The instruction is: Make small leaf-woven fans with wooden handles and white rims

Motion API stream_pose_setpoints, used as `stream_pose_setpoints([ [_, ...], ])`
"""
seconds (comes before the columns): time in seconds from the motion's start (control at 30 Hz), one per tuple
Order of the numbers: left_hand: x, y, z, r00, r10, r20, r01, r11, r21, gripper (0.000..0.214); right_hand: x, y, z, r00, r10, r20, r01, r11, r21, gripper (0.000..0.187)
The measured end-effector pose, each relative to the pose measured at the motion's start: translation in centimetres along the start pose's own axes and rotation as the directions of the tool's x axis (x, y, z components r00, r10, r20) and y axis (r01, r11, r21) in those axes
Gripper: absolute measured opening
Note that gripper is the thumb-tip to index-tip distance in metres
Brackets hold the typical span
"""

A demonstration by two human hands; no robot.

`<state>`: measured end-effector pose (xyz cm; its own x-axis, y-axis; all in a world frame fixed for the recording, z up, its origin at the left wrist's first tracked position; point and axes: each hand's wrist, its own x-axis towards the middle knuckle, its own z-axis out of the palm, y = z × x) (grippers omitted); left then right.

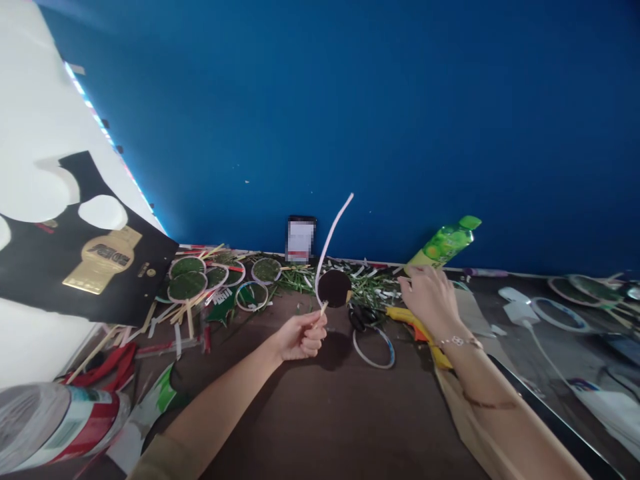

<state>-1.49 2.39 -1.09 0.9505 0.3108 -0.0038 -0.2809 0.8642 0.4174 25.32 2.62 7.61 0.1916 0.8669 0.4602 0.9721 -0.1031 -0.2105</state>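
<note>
My left hand [304, 337] is closed in a pinch on a thin wooden stick that carries a dark round disc [335, 289]. A narrow whitish strip [326, 250] rises in a curve from beside the disc, its upper end free. My right hand [431, 299] is over the yellow glue gun [400, 315], just in front of a green-capped drink bottle [445, 245] that leans to the right. Its fingertips are mostly hidden, so I cannot tell whether they grip anything. A pale ring [374, 348] lies on the table between the hands, by black-handled scissors [363, 316].
Green and white paper scraps [295, 281] run along the blue wall [320, 120], where a phone [301, 239] stands. Several green discs with pale rims [187, 287] lie left. A plastic jar [60, 427] is front left; a white charger with a cable [520, 312] lies right.
</note>
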Motion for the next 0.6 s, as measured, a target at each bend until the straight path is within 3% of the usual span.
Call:
stream_pose_setpoints([
  [0.1,0.1,-0.1,0.2,0.999,0.030,-0.037,-0.027,0.998,0.059,0.026,-0.5,-1.5,0.0,0.996,-0.085,-0.031,0.086,0.996,0.009,0.034],
  [0.27,0.3,-0.3,0.4,0.984,0.124,-0.132,-0.098,0.978,0.186,0.028,-1.6,-5.0,-0.8,0.998,-0.055,0.014,0.047,0.940,0.337,0.026],
  [0.43,0.7,-1.0,0.5,0.946,0.275,-0.174,-0.199,0.912,0.360,0.032,-0.9,-8.5,-1.7,0.990,-0.053,0.129,-0.039,0.787,0.616,0.031],
  [0.6,1.1,-1.7,0.8,0.866,0.468,-0.175,-0.314,0.782,0.538,0.036,0.0,-11.7,-3.2,0.959,-0.127,0.255,-0.134,0.590,0.796,0.035],
])
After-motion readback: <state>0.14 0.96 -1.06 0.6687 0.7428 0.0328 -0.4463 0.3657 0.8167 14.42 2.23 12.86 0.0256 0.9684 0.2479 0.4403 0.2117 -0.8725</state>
